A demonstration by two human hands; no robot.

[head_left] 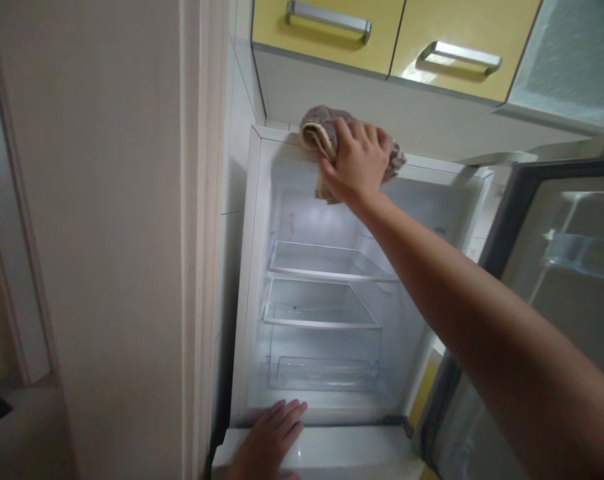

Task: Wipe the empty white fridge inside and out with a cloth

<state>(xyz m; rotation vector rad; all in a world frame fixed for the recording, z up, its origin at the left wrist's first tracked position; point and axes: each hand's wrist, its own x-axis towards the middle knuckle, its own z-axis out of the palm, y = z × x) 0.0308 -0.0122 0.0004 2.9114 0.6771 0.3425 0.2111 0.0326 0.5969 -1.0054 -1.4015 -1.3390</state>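
In my head view I have the right hand (362,160) up at one o'clock, its bare forearm reaching in from four o'clock. The grip is closed round a folded cloth (322,123), fingers bent over the top and thumb at the near side. That cloth, brownish-grey with a pale edge, lies against the top front rim of a white refrigerator (252,280), and a lower fold hangs over the opening.

My left hand (272,433) is down between six and seven o'clock, palm down, fingers nearly straight and close together. I see nothing in it. It is over the white ledge (352,447) at the foot of the opening; I cannot tell whether it presses there.

Just below the middle of my view, toward six o'clock, I see an upper shelf (327,272), a lower shelf (322,325) with a small dark speck, and beneath them a clear bin (327,380).

The refrigerator door (557,327) stands swung out from three to five o'clock, partly behind the forearm, with a dark seal along its edge. Yellow cabinets (387,33) with metal handles sit from twelve to one o'clock. A pale upright panel (122,233) fills nine o'clock.
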